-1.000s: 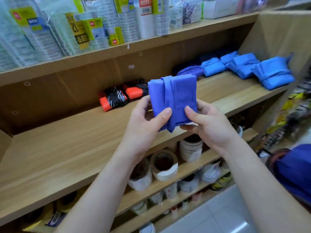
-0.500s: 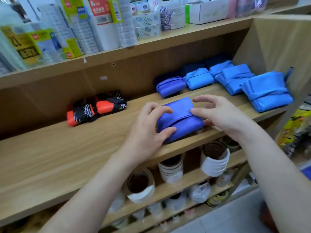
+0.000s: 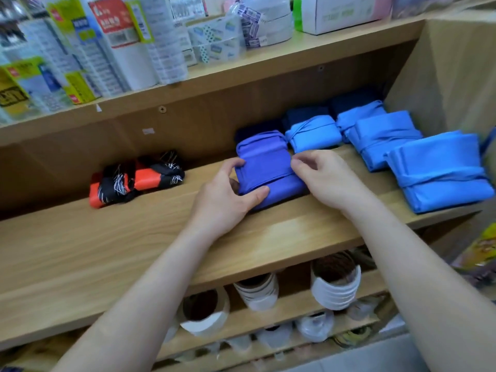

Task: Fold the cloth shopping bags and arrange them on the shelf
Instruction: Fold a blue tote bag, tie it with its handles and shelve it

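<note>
A folded purple-blue cloth bag (image 3: 268, 174) lies on the wooden middle shelf (image 3: 134, 251), pushed up against another purple bag (image 3: 259, 139) behind it. My left hand (image 3: 228, 200) grips its left end, thumb on top near the front edge and fingers round the far side. With curled fingertips, my right hand (image 3: 324, 181) pinches the bag's right edge.
Light blue folded bags (image 3: 311, 135) (image 3: 381, 140) (image 3: 440, 170) fill the shelf to the right, up to the side panel (image 3: 451, 76). Orange-and-black folded bags (image 3: 134, 181) lie at the left. Packaged goods (image 3: 107, 49) stand on the shelf above, tape rolls (image 3: 335, 285) below.
The purple-blue bag went from being held up in the air down onto the shelf, then slid back against the rear purple bag. Both hands stayed on it.
</note>
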`<state>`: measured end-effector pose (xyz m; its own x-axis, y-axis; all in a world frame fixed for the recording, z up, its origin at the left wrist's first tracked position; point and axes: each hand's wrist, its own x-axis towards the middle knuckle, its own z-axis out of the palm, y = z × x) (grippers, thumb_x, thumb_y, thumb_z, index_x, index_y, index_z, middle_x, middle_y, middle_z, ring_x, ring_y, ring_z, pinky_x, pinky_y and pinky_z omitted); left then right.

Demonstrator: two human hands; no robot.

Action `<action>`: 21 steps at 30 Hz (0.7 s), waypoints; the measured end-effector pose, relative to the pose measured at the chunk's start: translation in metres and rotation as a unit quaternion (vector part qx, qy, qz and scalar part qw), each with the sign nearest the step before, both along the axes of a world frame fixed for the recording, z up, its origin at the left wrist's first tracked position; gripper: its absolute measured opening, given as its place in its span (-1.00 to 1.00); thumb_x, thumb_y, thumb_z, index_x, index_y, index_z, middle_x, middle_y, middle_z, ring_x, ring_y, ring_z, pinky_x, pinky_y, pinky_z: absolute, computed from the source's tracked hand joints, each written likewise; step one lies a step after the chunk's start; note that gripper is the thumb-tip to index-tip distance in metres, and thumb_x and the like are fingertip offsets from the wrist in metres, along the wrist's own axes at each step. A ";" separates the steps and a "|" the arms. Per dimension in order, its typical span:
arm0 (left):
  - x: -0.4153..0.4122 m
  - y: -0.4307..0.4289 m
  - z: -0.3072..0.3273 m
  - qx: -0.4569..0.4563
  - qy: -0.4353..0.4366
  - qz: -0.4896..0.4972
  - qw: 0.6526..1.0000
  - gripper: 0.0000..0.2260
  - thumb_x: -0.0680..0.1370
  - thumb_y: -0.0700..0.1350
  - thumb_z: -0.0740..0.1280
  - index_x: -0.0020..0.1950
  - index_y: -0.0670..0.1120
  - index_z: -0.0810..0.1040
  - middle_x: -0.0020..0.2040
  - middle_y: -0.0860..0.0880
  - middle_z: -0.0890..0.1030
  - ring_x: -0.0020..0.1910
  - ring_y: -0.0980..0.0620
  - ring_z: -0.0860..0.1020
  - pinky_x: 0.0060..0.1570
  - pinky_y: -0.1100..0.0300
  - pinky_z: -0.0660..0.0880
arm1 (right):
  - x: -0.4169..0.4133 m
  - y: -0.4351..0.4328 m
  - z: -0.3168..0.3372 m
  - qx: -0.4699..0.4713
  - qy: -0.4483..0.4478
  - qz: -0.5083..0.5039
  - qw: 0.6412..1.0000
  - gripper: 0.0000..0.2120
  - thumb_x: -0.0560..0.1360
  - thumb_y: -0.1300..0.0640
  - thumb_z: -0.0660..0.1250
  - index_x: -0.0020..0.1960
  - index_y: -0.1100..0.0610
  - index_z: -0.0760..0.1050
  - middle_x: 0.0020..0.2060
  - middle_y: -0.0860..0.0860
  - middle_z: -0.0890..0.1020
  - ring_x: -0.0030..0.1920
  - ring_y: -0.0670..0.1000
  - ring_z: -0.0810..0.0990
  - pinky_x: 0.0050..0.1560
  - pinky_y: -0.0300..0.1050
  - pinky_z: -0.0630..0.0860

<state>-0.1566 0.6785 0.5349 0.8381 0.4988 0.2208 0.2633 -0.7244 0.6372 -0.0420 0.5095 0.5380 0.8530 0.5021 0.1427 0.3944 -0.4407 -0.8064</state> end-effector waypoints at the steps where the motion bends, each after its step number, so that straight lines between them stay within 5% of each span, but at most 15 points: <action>1: 0.002 0.000 0.000 0.009 0.001 0.007 1.000 -0.43 0.34 0.28 0.48 0.28 0.23 0.38 -0.19 0.17 0.51 -0.19 0.17 0.53 -0.09 0.14 0.44 | 0.001 0.001 0.001 0.011 0.010 0.012 1.000 -0.65 0.63 -0.05 0.19 0.30 0.07 0.54 0.19 -0.07 0.61 0.23 -0.07 0.52 0.19 -0.16 0.38; 4: 0.004 -0.001 0.000 0.014 0.002 0.016 1.000 -0.43 0.36 0.26 0.47 0.28 0.20 0.35 -0.25 0.11 0.53 -0.23 0.14 0.54 -0.16 0.12 0.45 | 0.002 -0.003 0.001 0.055 0.039 0.014 0.998 -0.61 0.63 -0.12 0.13 0.32 0.06 0.51 0.17 -0.09 0.59 0.20 -0.10 0.52 0.21 -0.11 0.42; 11: 0.004 -0.002 0.000 0.028 -0.005 0.007 1.000 -0.40 0.34 0.28 0.47 0.28 0.27 0.29 -0.22 0.12 0.52 -0.23 0.18 0.52 -0.25 0.23 0.43 | -0.025 -0.042 -0.008 0.063 -0.057 -0.017 0.996 -0.74 0.59 -0.02 0.26 0.26 -0.11 0.52 -0.07 -0.29 0.58 -0.01 -0.31 0.53 -0.08 -0.46 0.36; 15: 0.003 -0.001 0.001 0.074 0.009 -0.004 0.997 -0.39 0.35 0.34 0.38 0.31 0.20 0.26 -0.26 0.11 0.51 -0.25 0.13 0.53 -0.30 0.12 0.41 | -0.059 -0.071 -0.020 0.134 -0.057 -0.037 0.989 -0.81 0.54 -0.02 0.28 0.12 -0.16 0.57 -0.13 -0.15 0.68 -0.09 -0.14 0.62 -0.09 -0.31 0.53; 18: -0.004 0.001 0.003 0.071 0.020 -0.018 0.997 -0.31 0.33 0.38 0.35 0.36 0.16 0.23 -0.05 0.06 0.54 -0.07 -0.03 0.56 -0.15 0.07 0.42 | -0.082 -0.100 -0.029 0.182 -0.069 -0.104 0.975 -0.82 0.57 0.07 0.28 0.06 -0.18 0.59 -0.15 -0.11 0.69 -0.18 -0.03 0.65 -0.14 -0.25 0.57; 21: -0.020 -0.004 0.009 0.103 -0.043 -0.051 0.992 -0.38 0.38 0.29 0.36 0.37 0.12 0.32 0.07 0.04 0.47 -0.05 0.07 0.45 -0.08 0.09 0.40 | -0.104 -0.127 -0.039 0.157 -0.104 -0.173 0.967 -0.81 0.58 0.06 0.28 0.08 -0.19 0.60 -0.14 -0.11 0.69 -0.17 -0.05 0.66 -0.14 -0.25 0.58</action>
